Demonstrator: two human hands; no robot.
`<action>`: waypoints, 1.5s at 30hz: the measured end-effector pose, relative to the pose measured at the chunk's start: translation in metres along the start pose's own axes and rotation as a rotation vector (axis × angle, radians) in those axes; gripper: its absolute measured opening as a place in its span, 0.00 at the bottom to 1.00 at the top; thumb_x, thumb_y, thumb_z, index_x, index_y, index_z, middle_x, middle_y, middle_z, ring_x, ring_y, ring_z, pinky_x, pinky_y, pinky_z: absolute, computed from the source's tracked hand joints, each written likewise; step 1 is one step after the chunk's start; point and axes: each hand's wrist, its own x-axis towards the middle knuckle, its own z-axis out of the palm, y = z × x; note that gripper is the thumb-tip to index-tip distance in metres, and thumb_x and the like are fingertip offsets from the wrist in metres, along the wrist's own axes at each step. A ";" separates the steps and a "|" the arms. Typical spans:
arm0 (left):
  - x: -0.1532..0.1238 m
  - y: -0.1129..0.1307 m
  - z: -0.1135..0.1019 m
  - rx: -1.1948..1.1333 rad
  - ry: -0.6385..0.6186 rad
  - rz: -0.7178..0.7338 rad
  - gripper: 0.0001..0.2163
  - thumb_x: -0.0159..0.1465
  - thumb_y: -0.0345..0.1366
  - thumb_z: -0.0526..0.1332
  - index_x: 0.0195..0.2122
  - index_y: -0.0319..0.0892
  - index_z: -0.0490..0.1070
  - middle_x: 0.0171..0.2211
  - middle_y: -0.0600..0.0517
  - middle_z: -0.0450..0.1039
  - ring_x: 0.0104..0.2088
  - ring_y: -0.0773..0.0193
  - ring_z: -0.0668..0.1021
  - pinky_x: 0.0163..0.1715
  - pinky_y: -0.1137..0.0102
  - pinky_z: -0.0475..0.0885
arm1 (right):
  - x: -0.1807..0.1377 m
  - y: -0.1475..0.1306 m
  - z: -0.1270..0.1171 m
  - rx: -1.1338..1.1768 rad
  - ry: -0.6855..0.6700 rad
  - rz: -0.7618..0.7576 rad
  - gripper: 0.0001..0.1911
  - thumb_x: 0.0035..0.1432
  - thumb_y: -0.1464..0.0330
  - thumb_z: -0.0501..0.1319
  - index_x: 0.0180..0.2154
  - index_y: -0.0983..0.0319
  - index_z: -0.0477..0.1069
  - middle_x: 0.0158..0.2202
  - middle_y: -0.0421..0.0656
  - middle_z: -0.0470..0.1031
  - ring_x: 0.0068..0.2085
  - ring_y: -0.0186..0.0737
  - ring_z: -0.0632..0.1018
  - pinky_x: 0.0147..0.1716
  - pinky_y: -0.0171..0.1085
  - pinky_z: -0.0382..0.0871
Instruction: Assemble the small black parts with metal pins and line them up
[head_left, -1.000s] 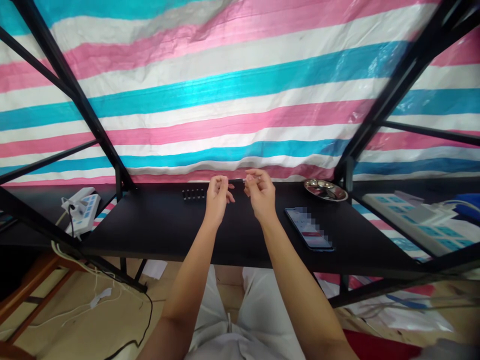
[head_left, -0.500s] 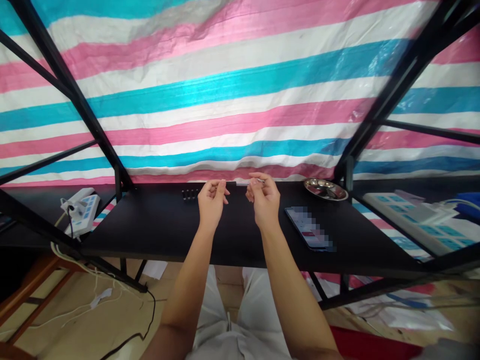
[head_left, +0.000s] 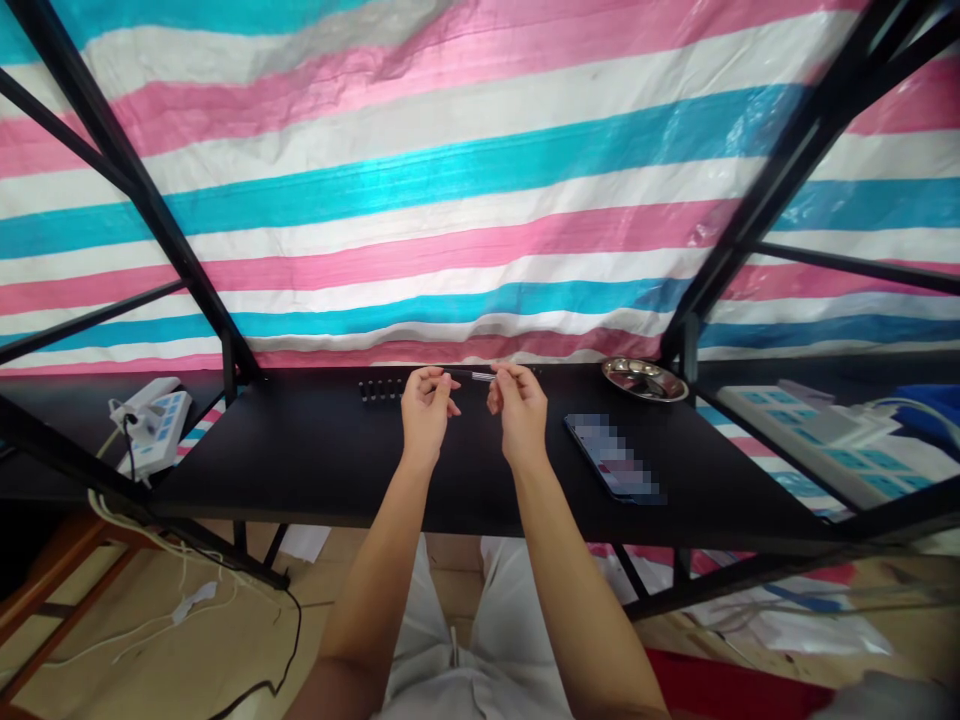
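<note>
Above the back of the black table, my left hand point(head_left: 426, 412) and my right hand point(head_left: 519, 410) face each other with a small gap between. A thin stick-like piece point(head_left: 482, 376) spans that gap, silvery at its right and dark toward its left. The fingers of my right hand pinch the silvery end. At the dark end, my left thumb and fingertips are closed; its tip is hidden there. Its exact kind is too small to make out. Just left of my left hand, several short black pieces with pale ends point(head_left: 381, 390) stand in a row.
On the black table point(head_left: 300, 460), a phone point(head_left: 611, 458) with a blurred screen lies right of my arms, and a round metal dish point(head_left: 645, 380) sits behind it. White power strips point(head_left: 157, 440) are at the left, with more at the right. Black metal posts point(head_left: 682, 330) frame a striped sheet point(head_left: 450, 190).
My right hand has come slightly lower and left. My left fingertips now meet the dark end of the thin piece, which had a visible gap before. The view has shifted slightly.
</note>
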 end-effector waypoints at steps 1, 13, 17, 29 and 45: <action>0.000 -0.002 -0.001 0.006 0.019 -0.001 0.12 0.56 0.42 0.60 0.34 0.40 0.61 0.28 0.54 0.71 0.16 0.76 0.69 0.17 0.77 0.62 | 0.000 0.002 0.000 -0.019 -0.015 0.013 0.12 0.51 0.59 0.58 0.33 0.61 0.67 0.18 0.33 0.59 0.19 0.26 0.61 0.17 0.30 0.54; 0.007 -0.007 -0.009 -0.097 0.056 0.012 0.12 0.55 0.41 0.60 0.31 0.40 0.59 0.33 0.50 0.74 0.17 0.76 0.69 0.19 0.76 0.62 | 0.002 0.002 -0.009 -0.373 -0.437 0.031 0.13 0.52 0.59 0.57 0.33 0.62 0.68 0.23 0.38 0.69 0.22 0.31 0.69 0.24 0.34 0.64; 0.006 -0.013 -0.012 -0.072 0.080 0.003 0.10 0.57 0.40 0.58 0.31 0.41 0.57 0.33 0.49 0.75 0.16 0.75 0.69 0.20 0.76 0.62 | 0.002 0.004 -0.013 -0.528 -0.530 0.035 0.11 0.54 0.61 0.55 0.33 0.62 0.69 0.25 0.40 0.71 0.25 0.33 0.71 0.27 0.35 0.65; 0.005 -0.014 -0.018 0.104 0.066 -0.011 0.10 0.53 0.39 0.62 0.31 0.40 0.64 0.30 0.52 0.72 0.20 0.74 0.70 0.20 0.76 0.62 | 0.011 0.005 -0.019 -0.569 -0.283 -0.092 0.14 0.53 0.58 0.56 0.33 0.63 0.71 0.29 0.42 0.72 0.29 0.36 0.71 0.30 0.36 0.63; 0.003 -0.022 -0.018 0.126 -0.066 -0.047 0.10 0.53 0.40 0.62 0.33 0.40 0.70 0.27 0.54 0.68 0.18 0.77 0.65 0.19 0.77 0.60 | 0.007 0.015 -0.015 -0.516 -0.539 0.006 0.11 0.51 0.62 0.58 0.31 0.63 0.70 0.27 0.40 0.72 0.28 0.33 0.70 0.29 0.34 0.62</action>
